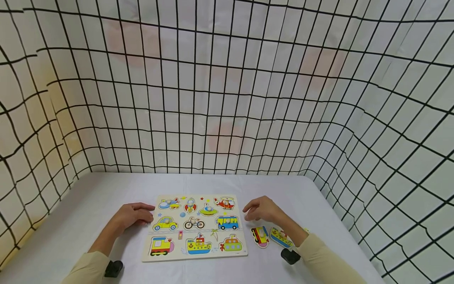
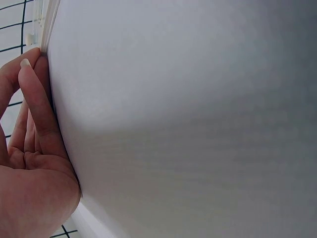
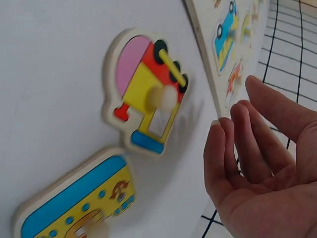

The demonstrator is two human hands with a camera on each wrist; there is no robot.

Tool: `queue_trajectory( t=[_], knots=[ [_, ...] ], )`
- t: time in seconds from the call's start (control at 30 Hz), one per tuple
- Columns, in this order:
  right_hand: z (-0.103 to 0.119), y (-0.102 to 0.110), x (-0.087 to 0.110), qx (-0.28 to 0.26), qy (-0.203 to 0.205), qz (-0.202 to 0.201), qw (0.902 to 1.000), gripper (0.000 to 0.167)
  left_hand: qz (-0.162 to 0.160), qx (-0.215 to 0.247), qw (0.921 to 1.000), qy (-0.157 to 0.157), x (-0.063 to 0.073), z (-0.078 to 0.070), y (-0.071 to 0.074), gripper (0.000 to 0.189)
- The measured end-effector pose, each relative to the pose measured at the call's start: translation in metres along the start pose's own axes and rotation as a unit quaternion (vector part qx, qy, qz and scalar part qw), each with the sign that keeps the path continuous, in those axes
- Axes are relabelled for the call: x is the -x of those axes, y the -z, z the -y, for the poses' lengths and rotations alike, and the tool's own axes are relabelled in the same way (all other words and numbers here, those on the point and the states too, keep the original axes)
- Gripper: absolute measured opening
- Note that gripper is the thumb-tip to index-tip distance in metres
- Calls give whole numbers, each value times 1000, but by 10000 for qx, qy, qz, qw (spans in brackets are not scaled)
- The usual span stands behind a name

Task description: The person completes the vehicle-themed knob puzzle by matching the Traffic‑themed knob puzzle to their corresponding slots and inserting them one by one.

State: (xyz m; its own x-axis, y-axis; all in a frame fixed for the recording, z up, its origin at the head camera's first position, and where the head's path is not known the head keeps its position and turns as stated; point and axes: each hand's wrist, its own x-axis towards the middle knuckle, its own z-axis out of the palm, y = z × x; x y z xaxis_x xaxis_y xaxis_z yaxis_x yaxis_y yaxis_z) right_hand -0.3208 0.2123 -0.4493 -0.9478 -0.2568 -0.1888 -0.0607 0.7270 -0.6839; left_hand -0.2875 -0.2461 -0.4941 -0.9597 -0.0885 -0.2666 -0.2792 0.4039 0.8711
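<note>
A wooden knob puzzle board [image 1: 170, 258] with vehicle pictures lies on the white table. My left hand [image 1: 133, 215] rests on the table at the board's left side, its fingertips at the edge. To the right of the board, my right hand [image 1: 260, 209] hovers with fingers loosely bent and holds nothing. Closest to it lies a train piece [image 3: 148, 94] with a round knob. Beside that is a ship piece [image 3: 79, 198] in blue and yellow, partly under my right forearm in the head view. Another piece [image 1: 306, 230] is mostly hidden behind that wrist.
On the board, the car [image 1: 165, 223], bus [image 1: 227, 222] and helicopter [image 1: 225, 203] are among several pictures with knobs. Its bottom row shows a train, a ship and a submarine [image 1: 232, 243]. White walls with a black grid [image 1: 213, 98] enclose the table's back and sides.
</note>
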Motion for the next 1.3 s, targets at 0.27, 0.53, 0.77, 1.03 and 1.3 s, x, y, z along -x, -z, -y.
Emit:
queue_trajectory(
  t=[0.27, 0.53, 0.77, 1.03, 1.3],
  knots=[
    [-21, 16, 10, 25, 117, 532, 9985, 21, -1, -18, 10000, 45, -1, 1, 0, 46],
    [-39, 26, 18, 353, -97, 890, 9954, 20, 28, -34, 9999, 91, -2, 0, 0, 47],
    [-49, 31, 24, 241, -1, 1017, 9945, 15, 29, -17, 9999, 143, -3, 1, 0, 47],
    [-51, 30, 27, 147, -27, 1242, 9921, 15, 16, -43, 9999, 148, -2, 0, 1, 46],
    [-47, 21, 27, 164, 1, 1225, 9923, 14, 4, -43, 9999, 114, -1, -1, 0, 47]
  ],
)
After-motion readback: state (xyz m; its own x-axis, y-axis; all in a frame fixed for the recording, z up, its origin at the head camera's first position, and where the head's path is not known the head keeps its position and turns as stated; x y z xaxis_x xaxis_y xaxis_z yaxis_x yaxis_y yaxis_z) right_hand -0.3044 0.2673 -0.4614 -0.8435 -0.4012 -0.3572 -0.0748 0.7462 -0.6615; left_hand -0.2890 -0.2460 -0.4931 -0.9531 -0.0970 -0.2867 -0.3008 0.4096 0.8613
